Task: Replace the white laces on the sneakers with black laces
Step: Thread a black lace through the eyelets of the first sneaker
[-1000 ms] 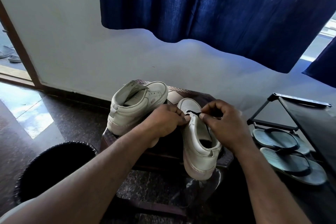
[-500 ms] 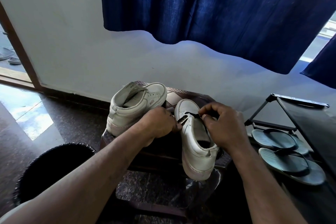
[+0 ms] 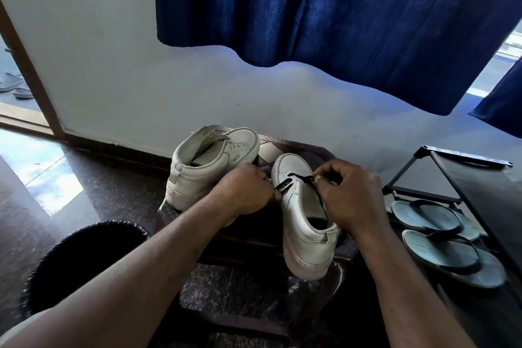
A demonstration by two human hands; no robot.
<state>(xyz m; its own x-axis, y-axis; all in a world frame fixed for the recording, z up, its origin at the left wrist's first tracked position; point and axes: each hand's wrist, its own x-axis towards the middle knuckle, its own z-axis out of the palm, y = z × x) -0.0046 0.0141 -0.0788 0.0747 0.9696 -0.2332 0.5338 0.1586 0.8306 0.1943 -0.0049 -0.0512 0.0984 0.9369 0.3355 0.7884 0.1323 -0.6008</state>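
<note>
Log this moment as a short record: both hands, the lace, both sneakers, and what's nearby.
left hand: pinches lace end, left of near sneaker
right hand: pinches lace on its right side
lace: black, across near sneaker's front eyelets
near sneaker: white, on stool, toe toward wall
far sneaker: white, on stool, no lace seen
nearby: flip-flops right, bin left

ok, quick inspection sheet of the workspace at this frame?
surface: dark stool, both sneakers on it.
job's things: near sneaker with black lace across its toe-end eyelets; far sneaker unlaced; white laces not seen.
clutter: black bin left of the stool; flip-flops at right.
grips: left hand and right hand each pinch the black lace.
cables: nothing seen.
surroundings: blue curtain, white wall, dark rack at right, open doorway far left.
</note>
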